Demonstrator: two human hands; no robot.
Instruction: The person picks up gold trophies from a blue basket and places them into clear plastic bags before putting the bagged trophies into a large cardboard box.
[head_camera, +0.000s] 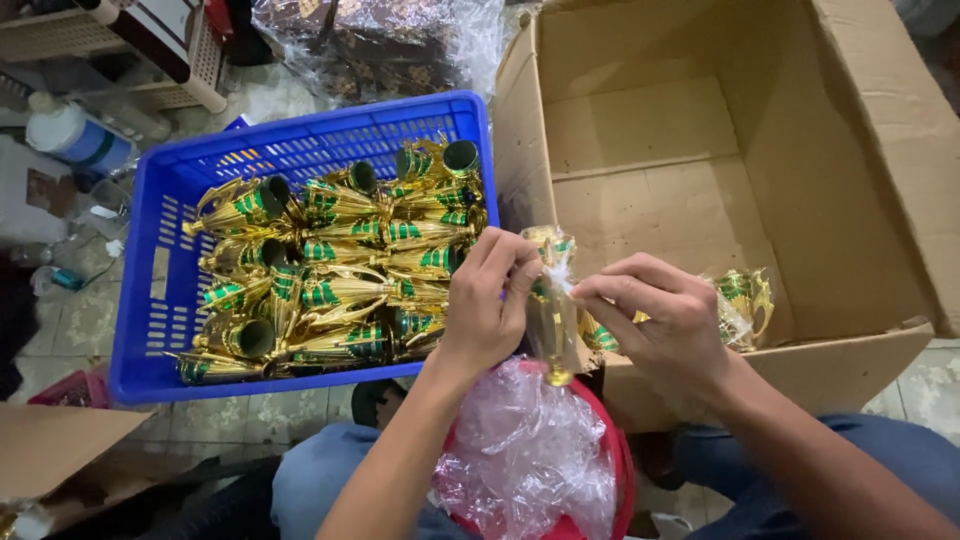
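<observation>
From my head view, I hold a gold trophy cup (551, 300) upright between my hands, its long axis vertical with one end pointing down toward the red bucket (620, 460) of clear plastic bags (525, 455) on my lap. My left hand (487, 300) wraps its side; my right hand (660, 315) pinches the clear wrapper at its top. The film blurs the cup's details. Left, a blue crate (160, 290) holds many gold-and-green cups (340, 270) lying sideways. Right, an open cardboard box (860, 150) holds a wrapped cup (745, 300), partly hidden by my hand. Tiled floor shows below.
</observation>
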